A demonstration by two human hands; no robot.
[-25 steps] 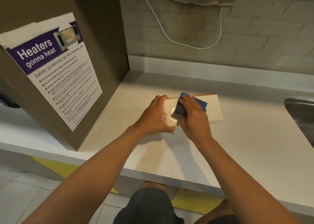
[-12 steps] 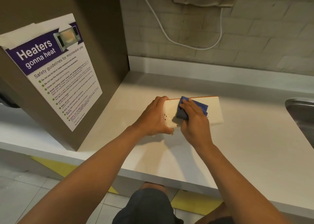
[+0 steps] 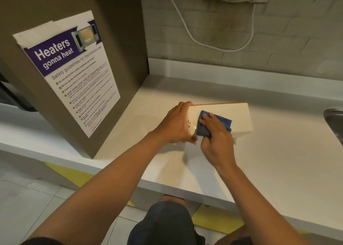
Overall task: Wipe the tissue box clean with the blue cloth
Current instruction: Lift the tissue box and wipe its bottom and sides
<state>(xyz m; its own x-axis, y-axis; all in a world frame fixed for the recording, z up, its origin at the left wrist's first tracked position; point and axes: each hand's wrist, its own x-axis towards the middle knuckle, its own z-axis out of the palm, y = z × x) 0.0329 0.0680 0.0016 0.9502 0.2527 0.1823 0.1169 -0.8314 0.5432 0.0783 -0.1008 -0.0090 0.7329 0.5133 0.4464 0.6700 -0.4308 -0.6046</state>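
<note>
A microwave safety poster [image 3: 70, 72] hangs on a brown panel [image 3: 118, 31] at nine o'clock. On the pale counter [image 3: 278, 161] near centre, the left hand [image 3: 176, 124] grips the near-left end of the cream tissue box [image 3: 239, 114], fingers curled over its far edge and thumb at its near corner. At the box's three o'clock side the right hand [image 3: 217, 139] presses a folded blue cloth [image 3: 215, 123] flat on the box top, fingers bent over the cloth, which seems pinched underneath, though blur hides the thumb. A white cable [image 3: 213, 46] loops on the brick wall at twelve o'clock; a steel sink [image 3: 334, 122] edges in at three o'clock.
</note>
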